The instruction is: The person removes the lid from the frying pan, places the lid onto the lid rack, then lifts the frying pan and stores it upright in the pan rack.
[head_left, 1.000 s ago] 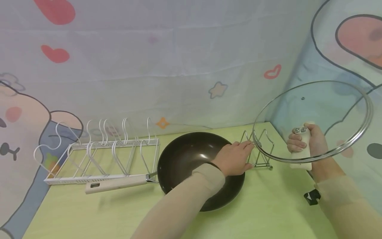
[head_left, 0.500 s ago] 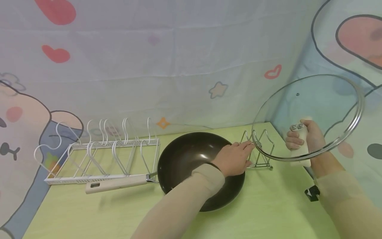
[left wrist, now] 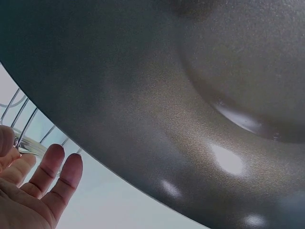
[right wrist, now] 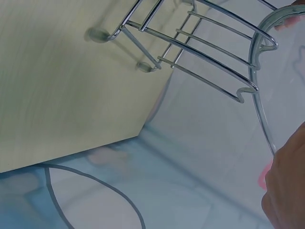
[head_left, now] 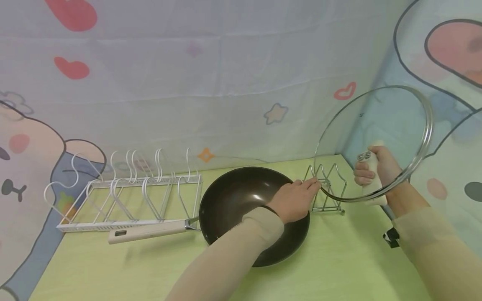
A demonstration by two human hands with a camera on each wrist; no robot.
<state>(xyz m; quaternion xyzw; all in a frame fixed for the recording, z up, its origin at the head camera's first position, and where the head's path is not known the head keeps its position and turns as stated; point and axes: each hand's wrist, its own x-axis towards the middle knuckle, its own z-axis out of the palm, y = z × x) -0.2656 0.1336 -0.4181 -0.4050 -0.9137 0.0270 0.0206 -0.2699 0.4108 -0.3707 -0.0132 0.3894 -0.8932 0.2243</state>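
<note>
The left hand (head_left: 295, 198) reaches across the dark wok (head_left: 229, 205). Its index finger and thumb pinch the lid's rim beside the wire rack, while the outer fingers (left wrist: 66, 181) stretch out under the wok's edge. A large glass lid (head_left: 391, 121) with a metal rim stands tilted on the right. The right hand (head_left: 376, 167) grips the lid's cream handle (head_left: 373, 173), fingers wrapped round it. In the right wrist view the lid's rim runs against the upper loops of the chrome rack (right wrist: 200, 52); that hand shows partly at the right edge.
A white pot rack (head_left: 132, 200) with upright loops stands at the left. The wok's long handle (head_left: 150, 231) reaches in front of it. A cartoon-print cloth (head_left: 241, 83) hangs behind the light-green table (head_left: 113, 271). A small black object (head_left: 391, 237) lies near the right sleeve.
The right hand has moved left and slightly up with the lid, which has turned steeper and closer over the chrome rack. The left hand, wok and racks hold their places.
</note>
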